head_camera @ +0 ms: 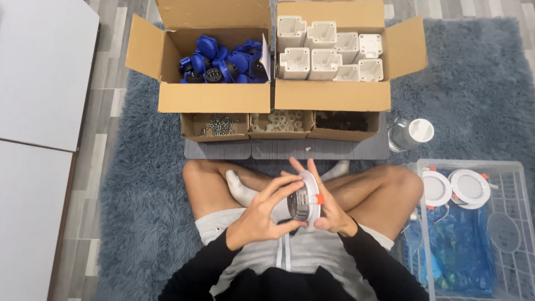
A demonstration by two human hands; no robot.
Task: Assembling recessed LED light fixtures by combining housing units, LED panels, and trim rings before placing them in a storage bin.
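On a shaggy blue-grey rug, a person sits cross-legged and holds a round white recessed light fitting with an orange spring clip above the lap, edge-on to the camera. The left hand curls around the fitting's ribbed metal back, fingers closed on it, while the right hand presses its flat white rim, fingers extended upward along the face.

Along the rug's far edge stand two open cardboard boxes: one filled with blue plastic connectors, the other with white plastic housings. Just before them sit three small cardboard trays, holding metal screws, small white parts and dark parts. A grey corrugated mat lies beneath the trays.

At the rug's right edge, a clear plastic bin holds two more white round light fittings and blue plastic wrapping. Another fitting, lying on its side, rests on the rug just beyond the bin.
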